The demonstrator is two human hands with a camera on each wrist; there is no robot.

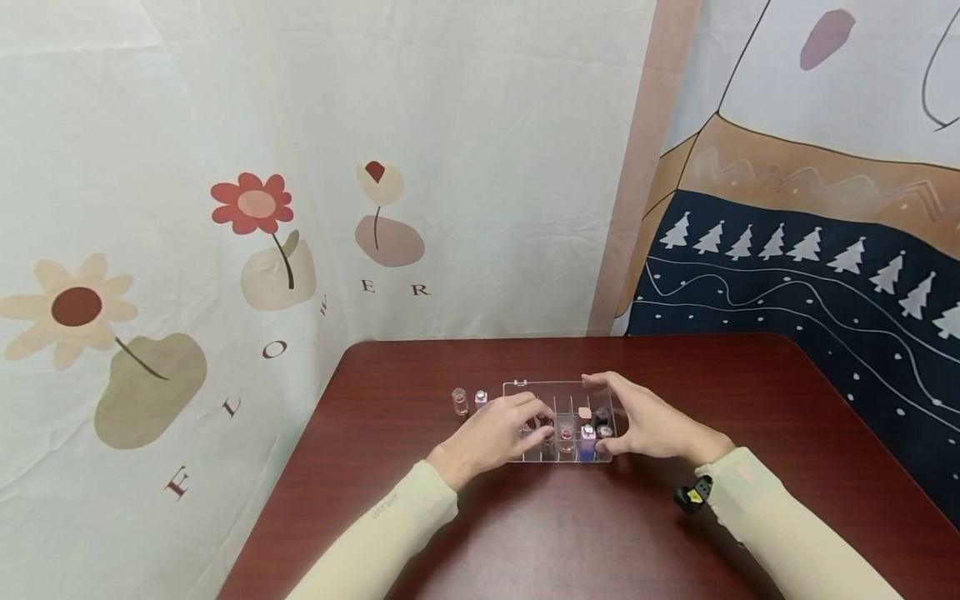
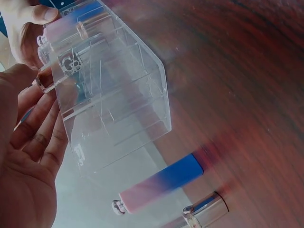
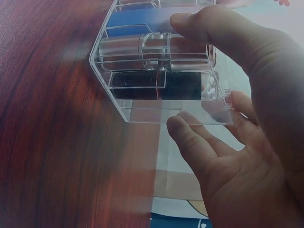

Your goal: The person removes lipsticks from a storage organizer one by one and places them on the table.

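A clear divided organizer box (image 1: 558,457) stands on the table with several lipstick tubes in its compartments. My left hand (image 1: 491,433) is over its left half. In the left wrist view, the thumb and fingers (image 2: 33,142) pinch the end of a clear-capped lipstick tube (image 2: 46,79) that sits in a compartment. My right hand (image 1: 656,421) grips the box's right end, thumb in front and fingers behind. By that hand are a black tube (image 3: 156,85), a clear tube (image 3: 121,50) and a blue-to-pink tube (image 3: 135,20), all inside the box.
Left of the box stand a clear lipstick tube (image 1: 460,402) and a pink-and-blue tube (image 2: 161,183). The dark red wooden table (image 1: 420,367) meets a printed cloth backdrop (image 1: 487,167) behind. A black wrist device (image 1: 693,495) is on the right sleeve.
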